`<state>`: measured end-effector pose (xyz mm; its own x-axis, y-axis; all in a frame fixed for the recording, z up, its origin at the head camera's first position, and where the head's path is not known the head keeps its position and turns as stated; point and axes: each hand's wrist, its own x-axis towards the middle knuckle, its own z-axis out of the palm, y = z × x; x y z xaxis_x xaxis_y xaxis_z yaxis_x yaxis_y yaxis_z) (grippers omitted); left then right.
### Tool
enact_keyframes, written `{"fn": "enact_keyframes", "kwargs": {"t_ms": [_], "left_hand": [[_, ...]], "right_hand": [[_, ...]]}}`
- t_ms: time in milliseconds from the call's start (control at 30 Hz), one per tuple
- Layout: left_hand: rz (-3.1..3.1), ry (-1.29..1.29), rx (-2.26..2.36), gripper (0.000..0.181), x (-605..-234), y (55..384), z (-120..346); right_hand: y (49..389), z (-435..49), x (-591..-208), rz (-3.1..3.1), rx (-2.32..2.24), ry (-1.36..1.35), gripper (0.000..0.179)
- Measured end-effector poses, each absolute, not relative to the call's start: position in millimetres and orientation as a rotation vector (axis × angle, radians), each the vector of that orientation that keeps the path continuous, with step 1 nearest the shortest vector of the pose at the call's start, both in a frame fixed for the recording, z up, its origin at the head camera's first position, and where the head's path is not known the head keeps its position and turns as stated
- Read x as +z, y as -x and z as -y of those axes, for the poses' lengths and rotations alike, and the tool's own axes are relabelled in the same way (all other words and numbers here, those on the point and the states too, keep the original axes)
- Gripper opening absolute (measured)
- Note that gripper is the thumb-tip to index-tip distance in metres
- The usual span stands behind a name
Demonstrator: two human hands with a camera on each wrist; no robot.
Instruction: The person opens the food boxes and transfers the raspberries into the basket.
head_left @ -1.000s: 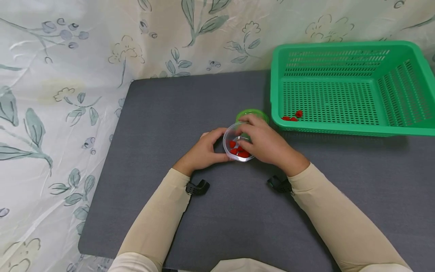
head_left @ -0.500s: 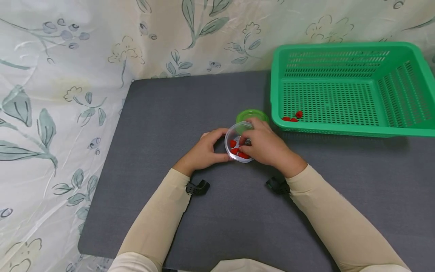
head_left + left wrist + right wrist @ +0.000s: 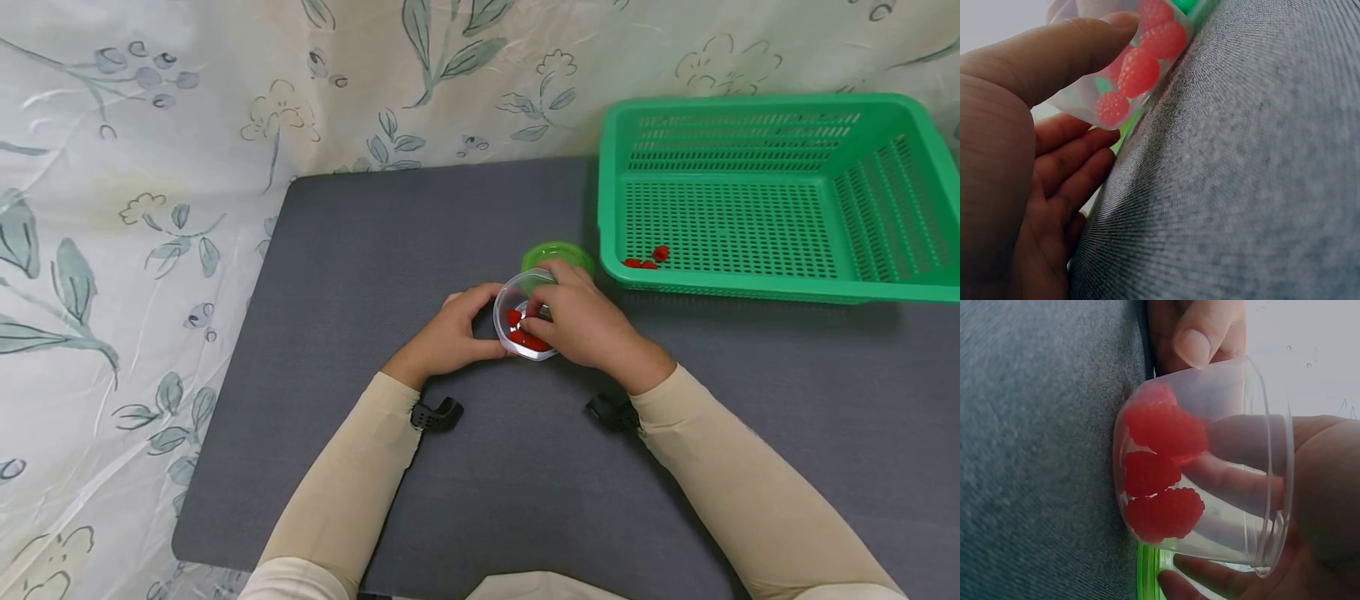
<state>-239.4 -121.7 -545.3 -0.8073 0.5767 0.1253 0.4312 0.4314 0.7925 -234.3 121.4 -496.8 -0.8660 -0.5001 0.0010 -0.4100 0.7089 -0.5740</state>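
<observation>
A clear plastic cup (image 3: 1222,547) with several red raspberries (image 3: 1163,512) in its bottom stands on the grey table. My left hand (image 3: 447,335) holds the cup from its left side, thumb in front and fingers behind, as the left wrist view shows. My right hand (image 3: 588,321) reaches through the cup's opening. Inside, its thumb and a finger close on a raspberry (image 3: 1179,432), seen through the wall in the right wrist view; its other fingers stay outside the cup. A green round lid (image 3: 557,250) lies just behind the cup, partly hidden by the right hand.
A large green perforated basket (image 3: 720,287) stands at the back right, with a few raspberries (image 3: 660,253) in its near left corner. The grey table (image 3: 375,250) meets a leaf-patterned cloth (image 3: 285,50) at the back and left.
My right hand's fingers have gone deeper into the cup and drawn together at the raspberries. The left hand has stayed on the cup, which has shifted only slightly.
</observation>
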Motion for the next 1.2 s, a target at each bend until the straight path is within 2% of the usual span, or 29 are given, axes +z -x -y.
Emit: {"fn": "enact_keyframes", "kwargs": {"t_ms": [400,700,1200], "left_hand": [[-2.493,-0.951,1.402,0.074,-577.5,251.5,129.2],[-2.483,-0.929,1.387,0.073,-556.0,243.4,124.1],[-2.474,-0.914,1.393,0.073,-557.7,243.1,124.3]], "right_hand": [[231.1,-127.1,-483.8,-2.763,-1.04,0.853,0.014],[229.0,-130.8,-475.5,-2.769,-1.087,0.905,0.014],[230.5,-134.9,-471.1,-2.775,-1.123,0.892,0.012]]}}
